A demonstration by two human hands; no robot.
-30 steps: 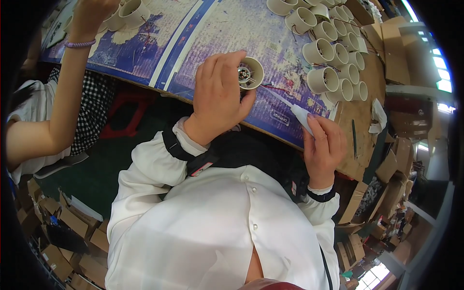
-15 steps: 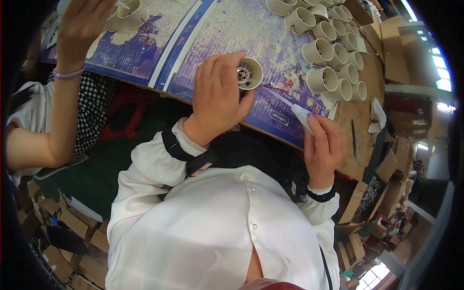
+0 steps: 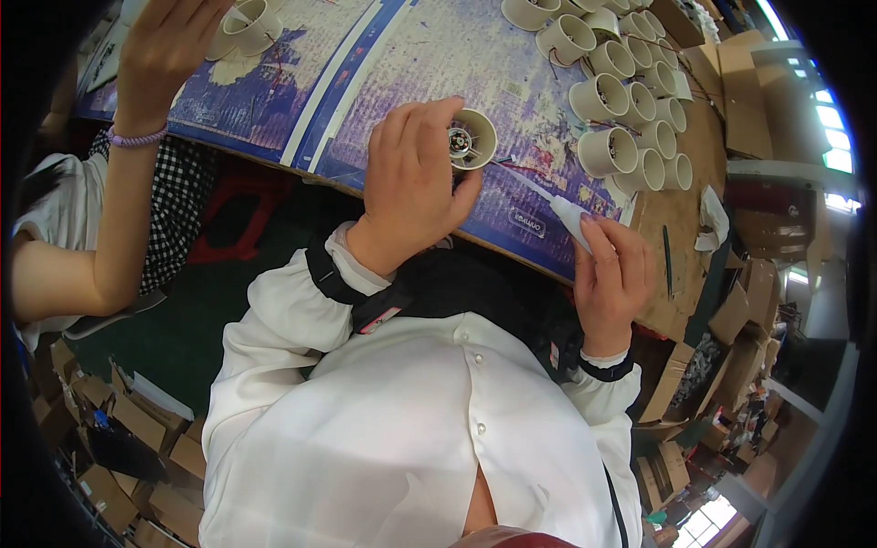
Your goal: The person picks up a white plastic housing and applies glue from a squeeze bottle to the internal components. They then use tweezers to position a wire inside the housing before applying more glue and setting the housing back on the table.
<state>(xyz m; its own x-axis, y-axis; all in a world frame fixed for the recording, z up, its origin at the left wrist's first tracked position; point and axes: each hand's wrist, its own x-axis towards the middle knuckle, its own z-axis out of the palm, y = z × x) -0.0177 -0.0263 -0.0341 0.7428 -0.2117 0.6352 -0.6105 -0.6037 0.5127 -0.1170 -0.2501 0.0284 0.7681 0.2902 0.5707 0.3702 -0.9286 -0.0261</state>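
My left hand (image 3: pixel 406 178) is wrapped round a white cup (image 3: pixel 485 137) on the table; inside the cup is a small round metallic component with fine details (image 3: pixel 459 142). My right hand (image 3: pixel 614 279), lower right at the table's front edge, grips a white squeeze bottle (image 3: pixel 568 216). The bottle's long thin nozzle points up-left toward the lower right of the cup; whether it touches anything I cannot tell. Thin coloured wires (image 3: pixel 521 167) lie on the table beside the cup.
Several white cups with wires (image 3: pixel 590 151) are grouped at upper right of the worn purple-covered table (image 3: pixel 356 110). A co-worker's hand (image 3: pixel 160 55) is over cups at upper left. A dark thin tool (image 3: pixel 668 260), crumpled white paper (image 3: pixel 713 217), cardboard (image 3: pixel 744 100) and a red stool (image 3: pixel 233 237) surround me.
The co-worker's hand has shifted down and left from a second ago, then slightly back up. My two hands, the cup and the bottle stay almost still.
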